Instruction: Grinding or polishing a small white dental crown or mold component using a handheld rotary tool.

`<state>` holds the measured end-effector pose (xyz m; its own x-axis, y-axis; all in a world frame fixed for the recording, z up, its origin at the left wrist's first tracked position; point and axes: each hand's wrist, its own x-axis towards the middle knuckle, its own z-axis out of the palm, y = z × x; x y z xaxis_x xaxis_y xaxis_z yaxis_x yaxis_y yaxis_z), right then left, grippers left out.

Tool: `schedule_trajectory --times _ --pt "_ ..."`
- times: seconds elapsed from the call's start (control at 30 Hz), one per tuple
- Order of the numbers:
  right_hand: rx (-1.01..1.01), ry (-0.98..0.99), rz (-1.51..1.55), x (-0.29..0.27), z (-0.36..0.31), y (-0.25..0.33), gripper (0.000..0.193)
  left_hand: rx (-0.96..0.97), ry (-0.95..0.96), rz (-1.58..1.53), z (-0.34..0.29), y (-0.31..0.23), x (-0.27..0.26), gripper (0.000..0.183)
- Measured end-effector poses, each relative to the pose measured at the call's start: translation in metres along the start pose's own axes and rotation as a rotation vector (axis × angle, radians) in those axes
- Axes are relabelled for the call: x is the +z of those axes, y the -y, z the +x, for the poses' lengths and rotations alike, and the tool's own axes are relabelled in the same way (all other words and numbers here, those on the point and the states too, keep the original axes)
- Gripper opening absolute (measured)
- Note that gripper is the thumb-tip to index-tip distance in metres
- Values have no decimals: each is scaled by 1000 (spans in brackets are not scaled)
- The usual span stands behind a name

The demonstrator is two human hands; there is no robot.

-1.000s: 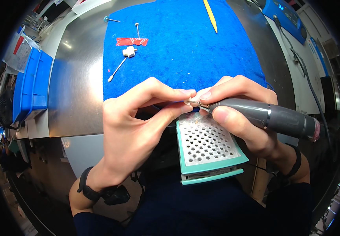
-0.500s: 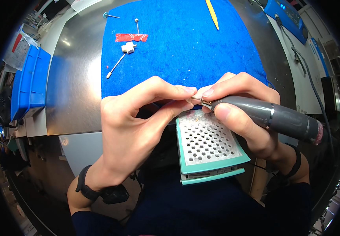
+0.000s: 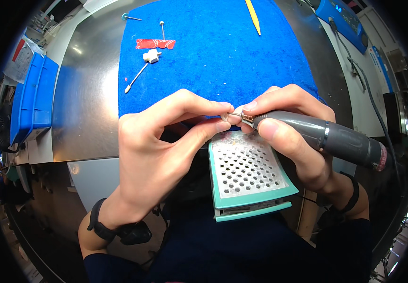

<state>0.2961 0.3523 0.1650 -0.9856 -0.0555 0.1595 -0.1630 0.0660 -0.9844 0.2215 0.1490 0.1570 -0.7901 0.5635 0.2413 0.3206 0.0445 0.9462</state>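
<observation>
Steel worktop (image 3: pixel 90 108) fills the upper half of the frame, edges bent by the lens. Blue towel (image 3: pixel 213 52) lies on it, upper centre; its near edge is hidden behind both hands.

Teal box with a perforated white top (image 3: pixel 246 172) sits centre-lower, directly under the hands; its upper end is partly covered by the right fingers, its front face is cut off from clear view.

Left hand (image 3: pixel 161 141) at centre-left, thumb and forefinger pinched together on a small pale piece (image 3: pixel 224 116). Piece is nearly all hidden by the fingertips, shape can't be made out.

Right hand (image 3: pixel 288 132) at centre-right, clamped pen-style around a grey rotary handpiece (image 3: pixel 326 139). Handpiece body runs to the right edge, its tail goes dark there. Its thin bit meets the pale piece at frame centre; the exact contact point is too small to resolve.

Blue bin (image 3: pixel 32 99) at far left, contents not visible. Blue control unit (image 3: pixel 343 16) upper right, cropped by the rim; its cable (image 3: pixel 369 99) trails down the right side.

On the towel, upper left: red strip (image 3: pixel 155 43), small white block (image 3: pixel 151 56), white-tipped stick (image 3: pixel 135 79). Yellow tool (image 3: pixel 253 16) at top centre, its upper end cut off.
</observation>
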Motion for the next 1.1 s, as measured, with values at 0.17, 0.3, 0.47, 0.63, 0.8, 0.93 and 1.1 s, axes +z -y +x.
schedule_trajectory --times 0.17,0.3,0.47,0.63,0.8,0.93,1.1 --pt "-5 13 -24 0 1 0 25 1 10 32 0 1 -1 14" --pt "-18 13 -27 0 2 0 24 31 20 50 1 1 -2 14" --pt "27 28 -37 -1 2 4 24 20 17 61 1 1 -2 15" --pt "-4 5 -18 0 2 2 24 -2 5 56 0 -2 0 14" --pt "28 48 -24 -3 2 3 22 -18 -11 50 0 -4 1 14" --pt "20 44 -7 -3 1 1 22 -53 -10 42 1 -7 2 13" --pt "25 58 -31 -4 2 3 22 -64 -6 39 0 -7 2 13"
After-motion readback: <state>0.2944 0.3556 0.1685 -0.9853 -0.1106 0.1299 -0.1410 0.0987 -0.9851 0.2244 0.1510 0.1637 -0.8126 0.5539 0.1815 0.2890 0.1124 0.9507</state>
